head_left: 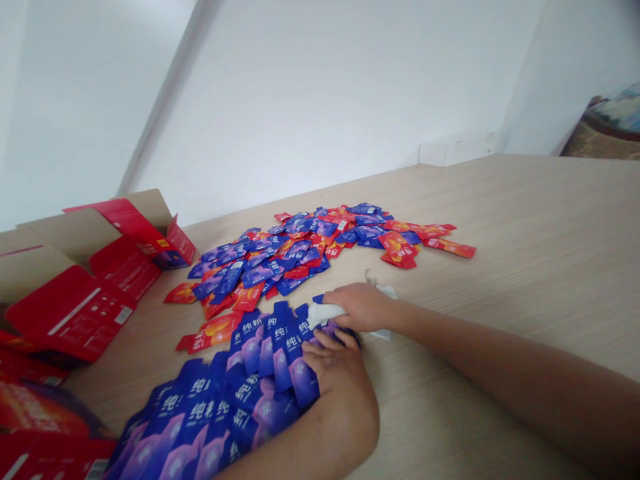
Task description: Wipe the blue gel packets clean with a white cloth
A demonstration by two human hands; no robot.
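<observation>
My right hand [365, 307] is closed around a crumpled white tissue [324, 313], which touches the top of a purple sachet at the right end of the near group. Just below it, my left hand [336, 363] lies with its fingers stretched and spread over the same end of the group. Purple sachets [267, 337] with white lettering overlap in rows, running from the hands to the lower left. A flat white piece [387, 293], partly covered by my right wrist, lies on the table behind it.
Beyond the hands, mixed purple and red-orange sachets [295, 250] form a loose heap on the wooden table [525, 267]. Opened red cardboard boxes [75, 313] stand at the left. A white wall rises at the back, with a white box-like fixture [453, 150] at the table's far edge.
</observation>
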